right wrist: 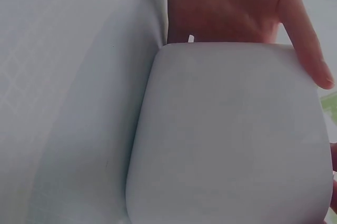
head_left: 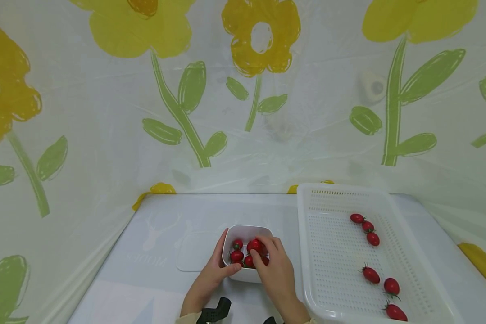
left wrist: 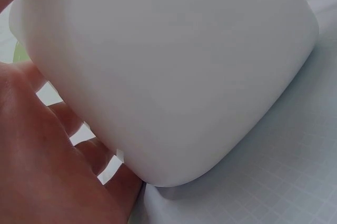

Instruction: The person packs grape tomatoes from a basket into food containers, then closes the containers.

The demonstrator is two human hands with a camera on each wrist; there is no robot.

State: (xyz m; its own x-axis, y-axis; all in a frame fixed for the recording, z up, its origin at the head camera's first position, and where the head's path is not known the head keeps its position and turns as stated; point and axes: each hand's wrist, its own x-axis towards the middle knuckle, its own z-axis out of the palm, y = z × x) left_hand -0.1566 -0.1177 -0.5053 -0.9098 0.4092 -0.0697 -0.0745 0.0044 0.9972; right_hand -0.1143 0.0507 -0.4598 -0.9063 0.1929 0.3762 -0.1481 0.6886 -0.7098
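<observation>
A small white container (head_left: 247,275) with rounded corners stands on the table with several red cherry tomatoes (head_left: 237,256) inside. My left hand (head_left: 215,273) grips its left side, the thumb over the front rim and the fingers along the outer wall. From the right, my right hand (head_left: 276,267) reaches over the rim and pinches a cherry tomato (head_left: 254,245) between thumb and fingers inside the container. The container's plain wall (left wrist: 174,76) fills much of the left wrist view, with the left hand (left wrist: 47,139) against it. In the right wrist view the wall (right wrist: 226,134) hides the tomatoes.
A large white perforated basket (head_left: 302,252) stands to the right, with several more cherry tomatoes (head_left: 370,275) lying apart in it. A flat, clear rounded square (head_left: 194,258) lies on the table left of the container. Behind hangs a flower-printed curtain (head_left: 307,135).
</observation>
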